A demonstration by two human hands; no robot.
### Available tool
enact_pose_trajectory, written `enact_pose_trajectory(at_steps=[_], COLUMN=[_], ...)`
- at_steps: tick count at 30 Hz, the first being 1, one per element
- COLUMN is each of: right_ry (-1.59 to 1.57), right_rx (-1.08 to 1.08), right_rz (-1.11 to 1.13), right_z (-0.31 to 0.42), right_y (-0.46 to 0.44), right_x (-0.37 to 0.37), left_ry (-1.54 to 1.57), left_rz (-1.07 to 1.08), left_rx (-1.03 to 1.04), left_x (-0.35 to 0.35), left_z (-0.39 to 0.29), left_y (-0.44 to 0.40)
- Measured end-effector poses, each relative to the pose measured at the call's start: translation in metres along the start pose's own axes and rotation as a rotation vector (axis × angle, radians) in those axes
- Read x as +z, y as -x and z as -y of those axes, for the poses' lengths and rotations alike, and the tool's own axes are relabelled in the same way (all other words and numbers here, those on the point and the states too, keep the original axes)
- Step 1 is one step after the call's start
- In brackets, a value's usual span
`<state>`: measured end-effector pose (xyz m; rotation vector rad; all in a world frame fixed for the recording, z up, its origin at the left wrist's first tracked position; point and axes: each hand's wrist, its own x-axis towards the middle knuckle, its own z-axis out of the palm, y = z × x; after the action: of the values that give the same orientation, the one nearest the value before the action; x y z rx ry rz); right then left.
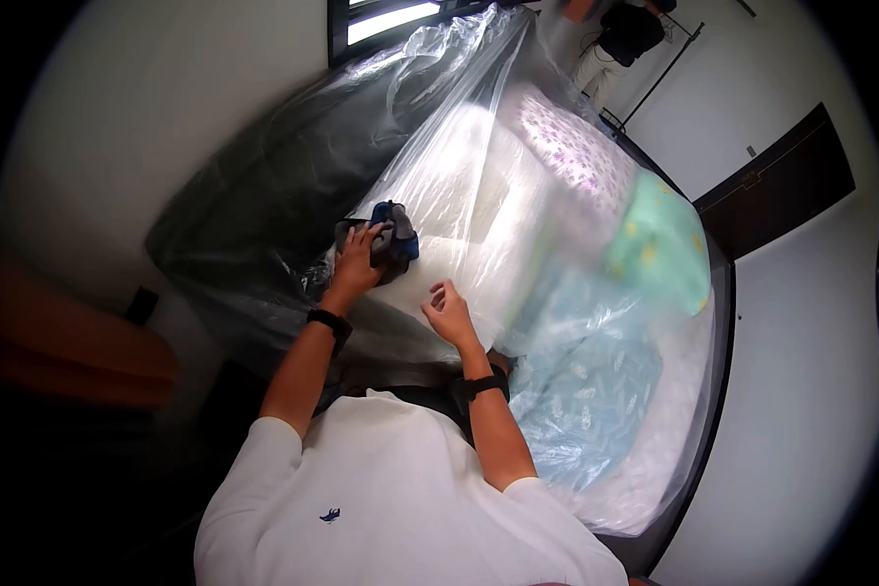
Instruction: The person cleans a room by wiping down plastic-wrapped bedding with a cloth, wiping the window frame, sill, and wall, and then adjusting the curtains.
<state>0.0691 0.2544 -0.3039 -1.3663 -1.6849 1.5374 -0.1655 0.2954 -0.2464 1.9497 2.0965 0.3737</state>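
Observation:
My left hand (355, 266) lies over a small black item with blue edges (395, 244), its fingers bent across the top; the item looks like a soft pouch or strap bundle, and its exact kind is unclear. My right hand (446, 313) hovers just to the right, fingers loosely curled and partly apart, with nothing visible in them. Under both hands spreads a clear plastic sheet (478, 171), wrinkled and shiny, draped over the bed. Beneath it, pale bedding shows through. Dark bands circle both my wrists.
A purple-patterned pillow (581, 146), a green pillow (659, 239) and a light blue quilt (586, 391) lie under the plastic. Another person (630, 39) stands beyond the bed near a metal rack (664, 76). A dark door (781, 186) is at right; an orange-brown furniture piece (78, 342) stands left.

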Motion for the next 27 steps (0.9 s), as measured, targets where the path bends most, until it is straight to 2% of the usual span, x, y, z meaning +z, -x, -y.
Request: enact_pose_trajectory(at_steps=[2,3,5,6,7,8,9,11,13,14,16,17,19,20,23,24,27], right_ry=[-0.192,-0.136,0.016,0.016,0.267,0.518,0.519,0.497,0.435,0.370,0.283,0.227,0.308,0.335,0.416,0.439,0.353], right_rx=[-0.198,-0.282,-0.480,-0.486,-0.417,-0.345,-0.341,-0.317,-0.320,-0.326,-0.272,-0.277,-0.112,-0.035,0.391,0.471,0.494], right_rz=[-0.414,-0.383,-0.425,-0.416,-0.477,-0.535,-0.529,-0.535,-0.499,-0.468,-0.578,-0.629,-0.811,-0.870,-0.828,-0.743,-0.698], right_z=[0.026,0.039,0.038,0.045,0.053,0.059,0.060,0.061,0.052,0.045,0.035,0.019,-0.026,-0.057,-0.120,-0.125,-0.125], right_y=[-0.003,-0.007,-0.034,-0.036,-0.037,-0.038,-0.037,-0.039,-0.053,-0.058,-0.058,-0.060,-0.065,-0.058,-0.027,-0.017,-0.014], right_x=[-0.016,-0.021,-0.005,0.003,0.010,0.015,0.017,0.020,0.005,-0.005,-0.030,-0.045,-0.074,-0.090,-0.125,-0.131,-0.123], left_ry=[-0.021,-0.019,0.211,0.279,0.279,0.428,0.580,0.675,0.633,0.636,0.413,0.415,0.311,0.284,0.266,0.267,0.246], left_rz=[0.032,0.024,0.089,0.108,0.102,0.199,0.308,0.323,0.219,0.222,0.108,0.112,-0.020,-0.008,0.113,0.115,0.107], left_rx=[0.077,0.065,0.188,0.206,0.199,0.111,0.024,0.069,-0.096,-0.101,0.033,0.028,0.048,0.088,0.062,0.062,0.034], left_x=[0.001,0.000,-0.003,-0.005,-0.006,-0.010,-0.012,-0.024,-0.018,-0.012,-0.004,-0.001,-0.012,-0.001,0.012,0.010,0.009], left_z=[-0.025,-0.034,-0.046,-0.043,-0.033,-0.021,-0.010,-0.005,0.002,0.004,0.001,-0.007,-0.040,-0.035,-0.025,-0.025,-0.010], left_y=[0.002,0.005,0.010,0.009,0.012,0.019,0.027,0.042,0.050,0.048,0.033,0.027,0.010,0.003,0.002,0.005,0.015])
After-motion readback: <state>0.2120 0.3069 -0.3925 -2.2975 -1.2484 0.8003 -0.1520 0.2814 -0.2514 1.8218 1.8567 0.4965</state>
